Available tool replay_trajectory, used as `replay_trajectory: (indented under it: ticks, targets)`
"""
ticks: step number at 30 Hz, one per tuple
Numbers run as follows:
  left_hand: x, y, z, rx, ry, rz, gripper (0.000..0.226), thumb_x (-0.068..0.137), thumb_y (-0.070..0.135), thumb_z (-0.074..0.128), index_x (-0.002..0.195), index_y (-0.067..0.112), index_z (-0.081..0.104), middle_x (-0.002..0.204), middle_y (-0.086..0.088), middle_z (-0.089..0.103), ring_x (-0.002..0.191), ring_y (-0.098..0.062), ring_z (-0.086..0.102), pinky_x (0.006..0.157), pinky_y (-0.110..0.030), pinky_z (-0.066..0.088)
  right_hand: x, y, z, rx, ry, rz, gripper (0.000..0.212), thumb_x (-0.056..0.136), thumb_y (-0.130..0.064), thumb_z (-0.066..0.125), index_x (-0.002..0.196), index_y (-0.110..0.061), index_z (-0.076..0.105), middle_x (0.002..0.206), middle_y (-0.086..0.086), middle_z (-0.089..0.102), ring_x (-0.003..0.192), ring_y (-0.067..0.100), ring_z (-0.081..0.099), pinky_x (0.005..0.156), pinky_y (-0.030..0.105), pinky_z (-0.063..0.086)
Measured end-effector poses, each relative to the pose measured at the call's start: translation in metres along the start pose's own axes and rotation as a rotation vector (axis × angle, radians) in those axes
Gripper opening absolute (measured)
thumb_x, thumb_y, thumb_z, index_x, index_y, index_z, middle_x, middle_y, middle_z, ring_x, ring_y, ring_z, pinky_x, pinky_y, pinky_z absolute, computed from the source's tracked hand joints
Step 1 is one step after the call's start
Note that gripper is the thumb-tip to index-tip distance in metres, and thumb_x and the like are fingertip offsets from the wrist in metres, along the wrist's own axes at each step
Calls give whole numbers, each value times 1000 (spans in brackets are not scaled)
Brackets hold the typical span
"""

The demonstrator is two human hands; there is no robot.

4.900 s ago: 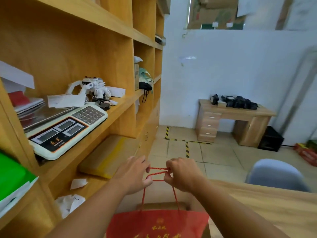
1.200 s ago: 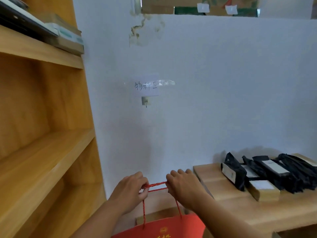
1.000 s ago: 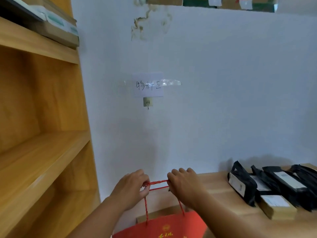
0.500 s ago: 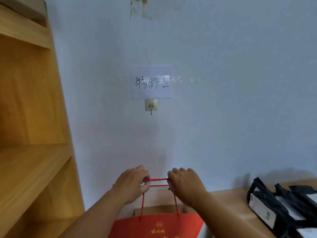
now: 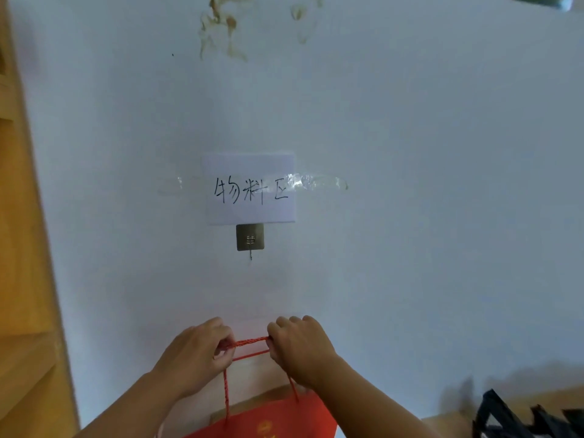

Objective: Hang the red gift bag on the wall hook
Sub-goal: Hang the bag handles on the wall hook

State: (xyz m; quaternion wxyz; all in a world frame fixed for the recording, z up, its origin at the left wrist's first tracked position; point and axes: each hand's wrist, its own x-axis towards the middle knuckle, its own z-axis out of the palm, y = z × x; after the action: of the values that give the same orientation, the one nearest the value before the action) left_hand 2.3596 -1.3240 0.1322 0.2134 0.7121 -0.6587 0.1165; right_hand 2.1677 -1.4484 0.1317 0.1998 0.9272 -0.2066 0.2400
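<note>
The red gift bag [image 5: 268, 420] hangs at the bottom centre, only its top edge showing. Its red rope handles [image 5: 249, 346] are stretched flat between my hands. My left hand [image 5: 196, 358] pinches the left end and my right hand [image 5: 300, 349] pinches the right end. A small metal wall hook [image 5: 250, 240] on a square plate sits on the white wall, straight above the handles and well apart from them. A taped paper label [image 5: 249, 188] with handwriting hangs just over the hook.
A wooden shelf unit [image 5: 22, 279] stands along the left edge. A wooden desk [image 5: 448, 415] with black packages [image 5: 518, 418] sits at the lower right. Stains mark the wall [image 5: 410, 153] near the top.
I have come closer to the wall, so the hook and label look larger and the shelf and desk have slid toward the edges. Both hands still hold the rope handles, a little higher.
</note>
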Motion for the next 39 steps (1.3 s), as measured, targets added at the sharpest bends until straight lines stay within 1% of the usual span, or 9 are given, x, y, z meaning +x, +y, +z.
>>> replay_trajectory:
  ticks: [6, 11, 15, 18, 21, 25, 32, 37, 39]
  targets:
    - [32, -11, -1, 13, 2, 7, 15, 93, 33, 63, 79, 34, 59, 79, 14, 53, 67, -9, 56, 58, -20, 44, 27, 19, 11, 14, 32, 3, 21, 99, -26, 52, 83, -14, 57, 72, 4, 60, 56, 24, 50, 54, 35, 37]
    - [56, -26, -7, 37, 44, 34, 5, 94, 35, 64, 91, 31, 65, 85, 15, 56, 70, -7, 55, 65, -20, 48, 53, 30, 13, 69, 52, -6, 18, 101, -27, 50, 91, -16, 58, 81, 3, 62, 60, 19, 45, 59, 34, 37]
    - [75, -39, -18, 39, 84, 39, 7, 94, 34, 62, 94, 29, 67, 87, 13, 58, 72, -8, 56, 70, -28, 52, 77, 40, 11, 73, 70, -24, 17, 103, -27, 47, 96, -16, 58, 86, 4, 63, 66, 22, 55, 60, 34, 36]
    - [88, -47, -25, 22, 111, 17, 7, 94, 33, 63, 95, 28, 67, 87, 12, 57, 73, -8, 56, 69, -24, 49, 99, 47, 7, 79, 67, -20, 15, 103, -27, 50, 96, -16, 59, 87, 3, 64, 70, 23, 58, 63, 34, 42]
    - [105, -52, -35, -26, 151, -25, 6, 94, 33, 65, 93, 28, 68, 86, 13, 57, 74, -8, 55, 62, -20, 39, 125, 55, -3, 215, 89, 87, 9, 97, -28, 59, 96, -19, 60, 90, 0, 68, 77, 24, 61, 70, 39, 51]
    - [130, -55, -47, -87, 214, -111, 6, 93, 33, 65, 94, 29, 69, 89, 11, 59, 79, -9, 57, 66, -29, 48, 149, 66, -13, 421, 145, 248, 9, 93, -24, 66, 96, -21, 59, 88, -3, 68, 76, 20, 60, 68, 36, 51]
    - [150, -57, -49, 16, 236, -109, 7, 94, 31, 65, 95, 27, 70, 90, 6, 60, 79, -15, 58, 69, -35, 50, 161, 70, -5, 270, 151, 185, 12, 97, -19, 60, 88, -18, 53, 83, 3, 63, 71, 24, 54, 58, 33, 36]
    - [155, -54, -42, 46, 280, -82, 12, 95, 32, 64, 99, 24, 72, 89, 6, 62, 77, -14, 57, 67, -31, 44, 162, 80, 4, 193, 192, 130, 11, 97, -15, 59, 86, -15, 57, 77, 6, 63, 66, 23, 49, 60, 34, 33]
    - [157, -53, -41, 67, 295, -83, 13, 95, 33, 64, 100, 25, 73, 91, 4, 65, 78, -17, 59, 71, -34, 48, 163, 83, 8, 166, 195, 109, 11, 96, -14, 59, 86, -15, 57, 76, 6, 63, 66, 24, 49, 62, 35, 33]
